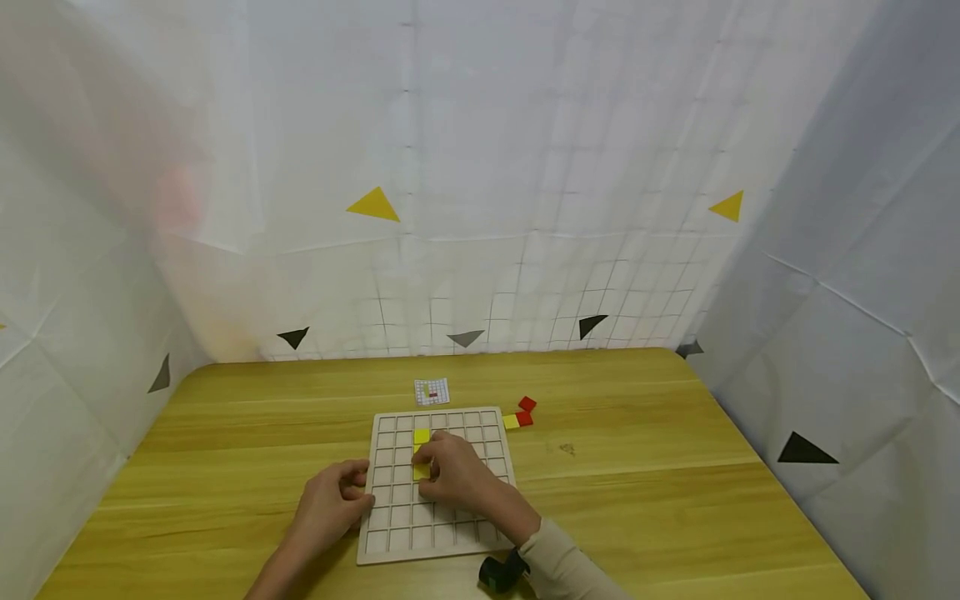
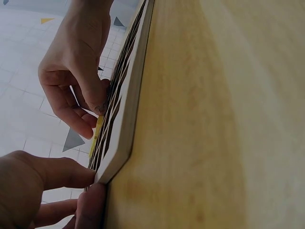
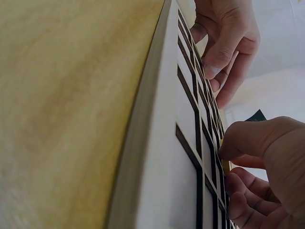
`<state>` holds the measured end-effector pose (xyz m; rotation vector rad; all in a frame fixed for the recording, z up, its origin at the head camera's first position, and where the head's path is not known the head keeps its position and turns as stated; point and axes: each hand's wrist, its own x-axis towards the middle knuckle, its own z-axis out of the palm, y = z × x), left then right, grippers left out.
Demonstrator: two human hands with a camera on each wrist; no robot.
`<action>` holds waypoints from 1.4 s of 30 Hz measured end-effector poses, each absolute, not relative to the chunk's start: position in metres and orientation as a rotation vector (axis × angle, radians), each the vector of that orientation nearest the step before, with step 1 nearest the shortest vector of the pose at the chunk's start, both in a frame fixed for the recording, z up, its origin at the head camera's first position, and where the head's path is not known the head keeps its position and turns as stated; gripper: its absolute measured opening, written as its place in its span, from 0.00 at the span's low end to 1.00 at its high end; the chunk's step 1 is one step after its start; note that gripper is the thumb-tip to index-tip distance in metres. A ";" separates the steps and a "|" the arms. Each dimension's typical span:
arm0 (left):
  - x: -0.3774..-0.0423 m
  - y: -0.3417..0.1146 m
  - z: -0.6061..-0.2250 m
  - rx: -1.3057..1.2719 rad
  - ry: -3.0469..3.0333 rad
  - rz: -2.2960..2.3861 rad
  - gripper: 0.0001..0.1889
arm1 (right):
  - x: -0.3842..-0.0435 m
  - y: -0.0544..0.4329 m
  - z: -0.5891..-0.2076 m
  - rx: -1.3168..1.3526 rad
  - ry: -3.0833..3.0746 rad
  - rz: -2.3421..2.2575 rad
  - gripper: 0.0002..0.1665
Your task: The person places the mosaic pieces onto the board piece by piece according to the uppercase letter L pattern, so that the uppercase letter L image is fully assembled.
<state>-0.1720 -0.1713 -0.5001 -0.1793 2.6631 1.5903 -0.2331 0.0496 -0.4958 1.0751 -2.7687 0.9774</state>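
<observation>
A pale wooden grid board lies flat on the table. My left hand grips the board's left edge between thumb and fingers, as the left wrist view also shows. Over the middle of the board, my right hand has thumb and forefinger at a yellow tile, which appears pinched between them. Another yellow tile sits in a cell farther up the same column. Between these two, a strip of yellow is partly hidden by the right fingers. In the right wrist view, the yellow tile shows only as a thin sliver.
Off the board's upper right corner lie a loose yellow tile and two red tiles. A small printed pattern card is behind the board. Near the right forearm is a black device. White sheeting surrounds the table.
</observation>
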 end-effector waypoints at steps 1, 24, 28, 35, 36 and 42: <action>-0.172 -0.171 -0.500 -0.180 2.662 1.590 0.27 | -0.233 0.049 -0.496 1.075 -2.770 0.974 0.15; -0.170 -0.172 -0.500 -0.154 2.676 1.595 0.28 | -0.233 0.055 -0.494 1.035 -2.767 1.053 0.15; -0.171 -0.173 -0.501 -0.174 2.677 1.593 0.27 | -0.234 0.059 -0.495 1.015 -2.761 1.060 0.15; -0.172 -0.172 -0.502 -0.178 2.671 1.588 0.27 | -0.231 0.068 -0.493 0.974 -2.769 1.071 0.15; -0.172 -0.172 -0.502 -0.184 2.664 1.593 0.27 | -0.231 0.070 -0.493 0.974 -2.765 1.065 0.15; -0.173 -0.172 -0.501 -0.192 2.641 1.610 0.28 | -0.231 0.079 -0.493 0.960 -2.751 1.050 0.15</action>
